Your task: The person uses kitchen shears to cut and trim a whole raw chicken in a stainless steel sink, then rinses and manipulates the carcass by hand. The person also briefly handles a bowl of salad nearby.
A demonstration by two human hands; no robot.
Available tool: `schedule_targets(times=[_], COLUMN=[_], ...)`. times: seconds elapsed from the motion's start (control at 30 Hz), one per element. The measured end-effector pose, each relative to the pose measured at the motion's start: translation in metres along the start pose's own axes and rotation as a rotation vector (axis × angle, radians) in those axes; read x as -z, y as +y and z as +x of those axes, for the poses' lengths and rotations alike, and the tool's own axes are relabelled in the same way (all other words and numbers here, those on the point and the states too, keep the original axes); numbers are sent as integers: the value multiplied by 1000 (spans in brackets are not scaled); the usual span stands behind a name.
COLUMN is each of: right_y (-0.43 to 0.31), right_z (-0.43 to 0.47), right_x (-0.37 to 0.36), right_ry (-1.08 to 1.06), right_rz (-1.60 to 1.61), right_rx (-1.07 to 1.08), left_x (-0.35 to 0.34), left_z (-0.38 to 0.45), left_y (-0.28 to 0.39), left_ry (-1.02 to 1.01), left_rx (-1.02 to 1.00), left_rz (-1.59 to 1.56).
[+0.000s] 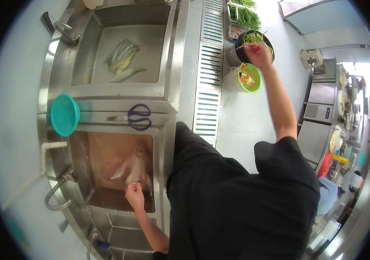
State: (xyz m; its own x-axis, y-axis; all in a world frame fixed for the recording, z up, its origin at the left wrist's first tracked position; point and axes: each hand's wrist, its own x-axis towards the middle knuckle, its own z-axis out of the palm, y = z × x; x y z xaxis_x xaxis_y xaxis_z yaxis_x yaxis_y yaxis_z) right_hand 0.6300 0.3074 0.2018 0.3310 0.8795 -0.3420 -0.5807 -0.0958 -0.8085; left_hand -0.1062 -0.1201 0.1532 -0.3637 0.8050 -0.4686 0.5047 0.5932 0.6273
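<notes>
My left hand is at the lower sink, its fingertips closed on the near end of a pale, soft animal carcass in reddish-brown water. The carcass's kind is unclear. My right hand is stretched out over a black bin with green scraps; it is blurred, and whether it holds anything cannot be told. Scissors with dark blue handles lie on the steel ledge between the sinks. A turquoise plastic colander stands beside them. Silvery-yellow fish pieces lie in the upper sink.
A white bucket with a green rim, holding food scraps, stands by the black bin. Crates of leafy greens are beyond it. A slotted floor drain runs beside the sinks. Curved faucets and a knife are at the wall side.
</notes>
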Motion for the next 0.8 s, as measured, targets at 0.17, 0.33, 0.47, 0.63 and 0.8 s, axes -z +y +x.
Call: schedule_targets(times=[0.17,0.33,0.47,0.63,0.8], right_y=[-58,32,140,247,420], right_z=[-7,-2,-9,-190,-344], right_x=[81,128,36,-223,-294], right_ry=[764,452,-79,-557,-1295], right_rz=[-22,-268,-424,-943,-1180], right_rx=[-123,-157,-199,47,-395], left_x=[-12,-52,-65,-86,-122], left_z=[-11,-16,-19,2,34], left_y=[-45,-150,-157,-157,-212], left_ry=[-5,9,101,158,71], left_rx=[33,169,193,328,263], left_rz=[23,-14,196,-39,-190])
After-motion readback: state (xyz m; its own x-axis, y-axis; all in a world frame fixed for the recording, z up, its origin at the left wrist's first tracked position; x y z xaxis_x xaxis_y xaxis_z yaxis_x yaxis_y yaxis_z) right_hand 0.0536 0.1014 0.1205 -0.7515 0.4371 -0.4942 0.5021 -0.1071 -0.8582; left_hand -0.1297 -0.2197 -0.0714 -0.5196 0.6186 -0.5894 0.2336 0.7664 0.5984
